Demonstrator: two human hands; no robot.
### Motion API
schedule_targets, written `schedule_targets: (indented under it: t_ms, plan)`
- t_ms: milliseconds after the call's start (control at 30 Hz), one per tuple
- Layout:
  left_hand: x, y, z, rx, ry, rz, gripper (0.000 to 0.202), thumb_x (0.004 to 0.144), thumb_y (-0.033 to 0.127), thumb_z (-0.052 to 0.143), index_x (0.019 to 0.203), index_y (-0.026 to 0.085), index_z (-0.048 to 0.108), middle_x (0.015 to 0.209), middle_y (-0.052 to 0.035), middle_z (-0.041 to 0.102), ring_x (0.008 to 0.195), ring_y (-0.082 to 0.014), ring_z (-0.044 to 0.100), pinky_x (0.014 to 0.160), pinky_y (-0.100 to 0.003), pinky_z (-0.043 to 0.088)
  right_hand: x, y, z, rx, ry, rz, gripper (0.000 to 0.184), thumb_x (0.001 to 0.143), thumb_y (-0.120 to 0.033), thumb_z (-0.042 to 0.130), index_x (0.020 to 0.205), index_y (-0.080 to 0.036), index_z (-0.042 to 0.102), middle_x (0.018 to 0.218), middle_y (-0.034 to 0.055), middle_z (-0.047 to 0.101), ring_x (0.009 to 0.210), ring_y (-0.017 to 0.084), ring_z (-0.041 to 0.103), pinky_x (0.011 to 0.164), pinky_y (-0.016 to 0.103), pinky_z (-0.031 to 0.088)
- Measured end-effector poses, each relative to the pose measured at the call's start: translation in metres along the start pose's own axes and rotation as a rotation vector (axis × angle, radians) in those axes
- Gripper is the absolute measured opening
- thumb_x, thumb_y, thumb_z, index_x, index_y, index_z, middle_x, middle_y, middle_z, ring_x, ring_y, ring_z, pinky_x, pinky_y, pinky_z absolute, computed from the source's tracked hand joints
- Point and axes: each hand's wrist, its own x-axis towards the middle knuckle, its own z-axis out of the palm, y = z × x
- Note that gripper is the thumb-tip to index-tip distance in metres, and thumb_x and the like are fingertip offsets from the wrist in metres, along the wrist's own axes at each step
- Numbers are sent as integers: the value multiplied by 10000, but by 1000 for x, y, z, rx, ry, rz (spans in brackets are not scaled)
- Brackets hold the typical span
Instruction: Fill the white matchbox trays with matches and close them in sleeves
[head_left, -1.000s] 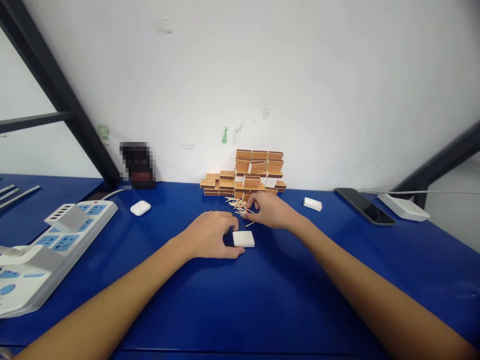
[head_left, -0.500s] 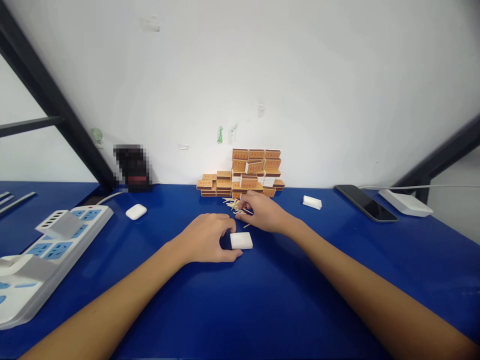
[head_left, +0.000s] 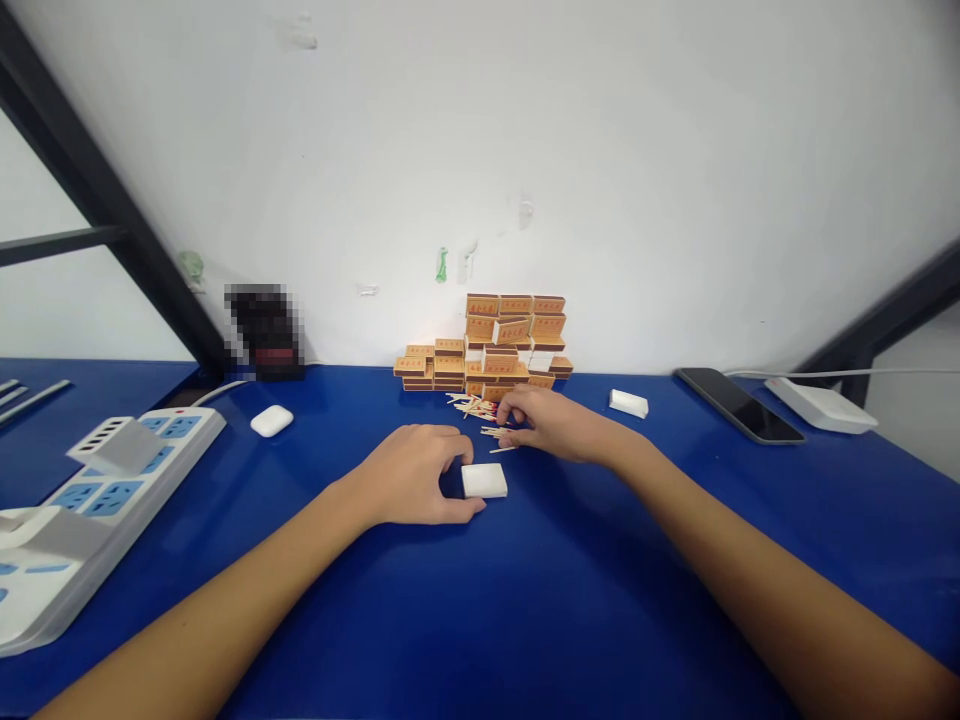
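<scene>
My left hand is curled around the left end of a small white matchbox tray. Its thumb lies at the near side and its fingers at the far side, holding the tray on the blue table. Beyond it, my right hand has thumb and fingertips closed on a few matches, whose pale sticks point left. Behind those fingers lies a loose pile of matches with some red heads showing. Part of the pile is hidden by the right hand.
Orange matchboxes are stacked against the wall, higher on the right. Another white tray lies right of them, with a phone and a white device farther right. A white earbud case and a power strip are at left.
My right hand has shifted right and slightly towards me, with matches drawn apart from the pile. My left hand keeps its place at the white tray.
</scene>
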Motion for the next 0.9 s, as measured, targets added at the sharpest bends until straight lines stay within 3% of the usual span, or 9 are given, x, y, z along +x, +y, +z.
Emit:
schedule_targets:
  t_ms: [100,433,700,900]
  plan:
    - [0,-1,0,0,-2,-5,342,780,528,767,923,228,686,792,4,656,694,-184,597,605,-308,382,-1,2,-3,4,-2,-4,190,875,-314,770,1015,-205,700,966,39,690,801,179,595,681,271,410]
    - [0,0,-3,-14,-18,-3,335,789,519,743,916,216,678,789,11,638,691,-173,578,611,-301,375,2,-5,0,-29,-112,66,157,963,-296,646,875,-181,706,856,57,708,750,187,604,639,282,388]
    - [1,-2,-1,-34,10,-19,295,796,482,737,897,211,676,795,13,645,681,-163,575,610,-296,370,-6,-15,-1,-109,-156,97,169,1029,-254,522,934,-159,624,996,135,680,822,215,621,726,302,437]
    - [0,-2,5,-75,53,10,358,794,458,749,1059,223,703,856,6,653,752,-174,609,652,-295,407,-13,-21,-14,-77,-136,94,180,1047,-280,490,966,-165,601,1040,126,662,857,215,618,745,309,444]
